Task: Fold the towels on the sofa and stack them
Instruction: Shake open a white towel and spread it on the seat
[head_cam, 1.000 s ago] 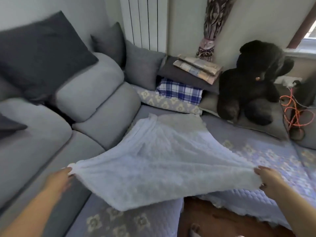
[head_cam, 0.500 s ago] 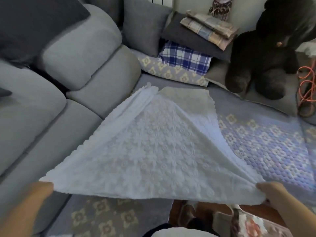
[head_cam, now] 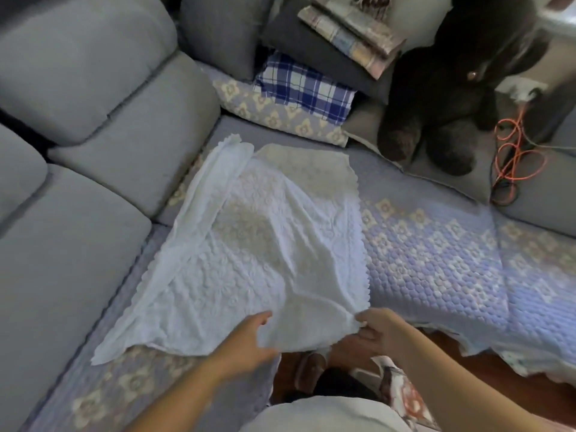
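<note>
White towel (head_cam: pixel 249 244) lengthwise toward cushions

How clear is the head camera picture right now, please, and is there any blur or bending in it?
In the head view, light is soft and even, with no glare; the white towel shows its stitched flowers fairly sharply; the left hand and right hand look slightly smeared; the wide lens bends the sofa cushions near the edges; the dark plush toy loses detail in shadow.
</note>
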Demonstrator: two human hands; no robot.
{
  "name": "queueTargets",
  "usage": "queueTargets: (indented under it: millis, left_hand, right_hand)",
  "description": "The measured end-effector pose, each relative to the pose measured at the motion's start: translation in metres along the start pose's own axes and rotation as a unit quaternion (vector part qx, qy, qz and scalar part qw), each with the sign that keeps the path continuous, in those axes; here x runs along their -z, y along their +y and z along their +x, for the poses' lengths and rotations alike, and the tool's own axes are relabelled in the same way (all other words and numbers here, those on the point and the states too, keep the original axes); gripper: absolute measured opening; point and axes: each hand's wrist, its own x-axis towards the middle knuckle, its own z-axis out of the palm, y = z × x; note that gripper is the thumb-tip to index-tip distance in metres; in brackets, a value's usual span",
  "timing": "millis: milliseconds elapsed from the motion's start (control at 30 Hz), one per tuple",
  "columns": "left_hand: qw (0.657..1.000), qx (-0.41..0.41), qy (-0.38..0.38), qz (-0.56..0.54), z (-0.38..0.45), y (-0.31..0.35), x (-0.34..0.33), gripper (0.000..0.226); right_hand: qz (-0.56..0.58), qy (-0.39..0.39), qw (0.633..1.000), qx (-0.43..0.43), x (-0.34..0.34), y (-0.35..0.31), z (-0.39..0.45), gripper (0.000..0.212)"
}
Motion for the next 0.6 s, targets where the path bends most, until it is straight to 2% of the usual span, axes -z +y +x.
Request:
queueTargets:
  millis: [67,133,200,300,367,500,600]
  left_hand:
    - [0.995,-0.072,-0.032,0.054,0.021,0.049,-0.039,0.108]
    - [0.988,-0.117,0.017,0.102,0.05,0.079,-0.06,0.102]
    - [0.983,-0.124,0.089,0.101,0.077,0.095,-0.066,0.074]
    - [0.988,-0.06,0.139,0.043,0.116,0.101,-0.046,0.029]
    - [0.986,-0.009,0.153,0.061,0.151,0.106,-0.023,0.013]
    - [0.972,0.058,0.211,0.086,0.243,0.126,0.008,0.018]
    - [0.97,0.115,0.194,0.086,0.321,0.146,0.009,0.014]
  right_hand:
    - [0.048,-0.058,0.997,-0.002,-0.024,-0.01,0.002,0.004]
    - [0.051,-0.094,0.994,0.011,-0.038,-0.02,0.011,0.023]
    - [0.045,-0.13,0.99,0.013,-0.038,-0.038,0.018,0.036]
    - [-0.004,-0.168,0.986,0.009,-0.016,-0.085,0.036,0.025]
    - [-0.054,-0.15,0.987,0.023,0.013,-0.131,0.071,0.022]
    - [-0.143,-0.043,0.987,0.066,0.059,-0.247,0.199,0.014]
    - [-0.206,0.024,0.972,0.107,0.067,-0.343,0.297,0.017]
